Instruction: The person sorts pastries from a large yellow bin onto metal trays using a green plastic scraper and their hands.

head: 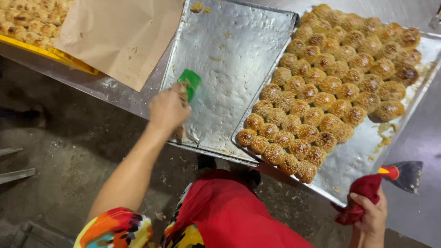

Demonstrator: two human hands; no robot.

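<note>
Steel bench, left hand [168, 108] gripping green scraper [190, 82] on empty tray [239, 41], right hand [370, 215] clutching red cloth [363, 193].

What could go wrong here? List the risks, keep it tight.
1. The tray of sesame buns overlaps the empty tray and juts past the table edge, held by the right hand through a red cloth; it could tip.
2. The left hand with the green scraper could jolt both trays.
3. The scraper beside the right hand lies near the edge.
</note>
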